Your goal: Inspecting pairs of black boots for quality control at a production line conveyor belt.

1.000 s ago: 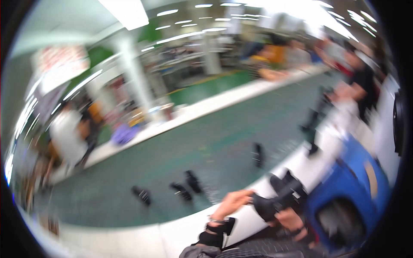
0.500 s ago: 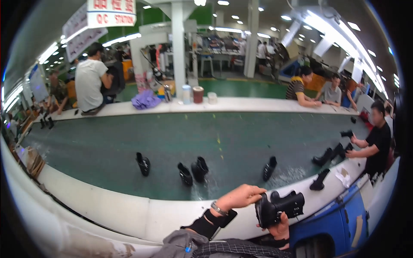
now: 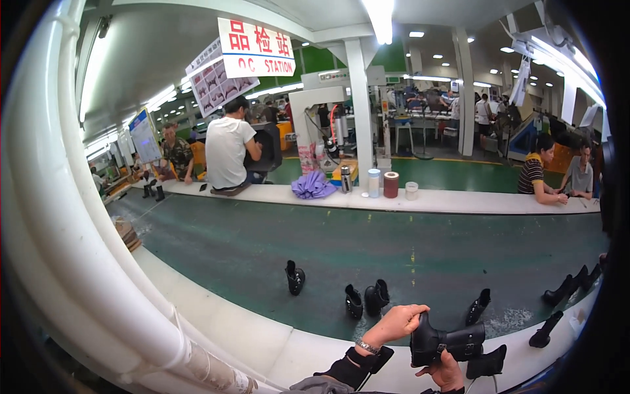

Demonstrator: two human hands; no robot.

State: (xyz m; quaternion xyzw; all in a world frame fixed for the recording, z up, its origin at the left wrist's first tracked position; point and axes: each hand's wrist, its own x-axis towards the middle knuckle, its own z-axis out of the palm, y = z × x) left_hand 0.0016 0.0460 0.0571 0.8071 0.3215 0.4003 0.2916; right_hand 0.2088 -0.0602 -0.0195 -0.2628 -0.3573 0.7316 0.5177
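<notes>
Both hands are on one black boot (image 3: 446,341), held just over the pale near edge of the green conveyor belt (image 3: 262,243). The left hand (image 3: 397,323) has its fingers curled over the boot's top end, thumb tucked under. The right hand (image 3: 447,375) cups it from below, fingers wrapped snug. More black boots (image 3: 367,299) stand on the belt just beyond, well apart from the people across it.

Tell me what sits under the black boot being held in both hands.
Under the black boot the right hand cups it from below; the left hand grips its upper end. Beneath is the white ledge. The boot covers the right hand's fingers and its own sole.
</notes>
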